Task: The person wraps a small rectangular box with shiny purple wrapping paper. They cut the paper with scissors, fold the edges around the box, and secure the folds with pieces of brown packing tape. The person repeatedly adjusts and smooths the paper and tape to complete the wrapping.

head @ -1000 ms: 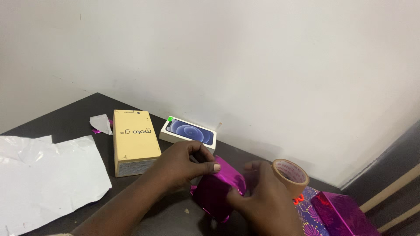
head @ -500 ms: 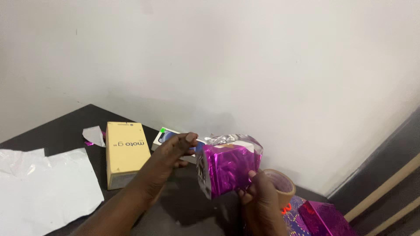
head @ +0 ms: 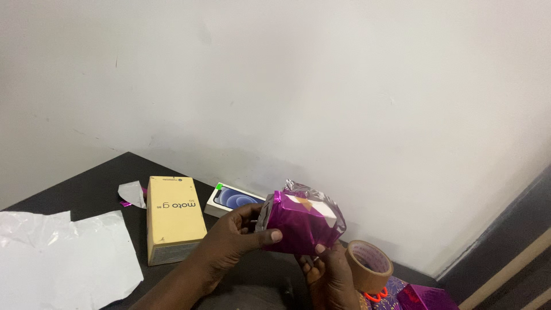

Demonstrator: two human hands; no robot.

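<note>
At the far left of the dark counter [head: 97, 183] lies a large crumpled white sheet [head: 63, 258], its silvery side up, and beyond it a small torn scrap [head: 133, 193] of the same wrapping with a bit of magenta showing. Next comes a long pale yellow box [head: 174, 218] lying flat with dark print on its lid. Just right of it, against the wall, lies a flat white phone box [head: 232, 199] with a blue picture on top and a small green tab at its corner.

The left hand [head: 232, 241] grips the near left end of a small box in shiny magenta foil [head: 301, 221], thumb pressed on the near face and fingers curled round the back. The box is held up above the counter, tilted. Its long faces look covered, but the upper end is open: white card shows there and loose foil stands up crumpled around it, so that end looks left to fold and close. The right hand [head: 327, 275] supports the box from below, fingertips pinching its lower edge.

A roll of brown tape [head: 370, 266] sits just right of that hand. At the near right edge lie a patterned purple package [head: 393, 290] and another magenta-wrapped parcel [head: 427, 297].
</note>
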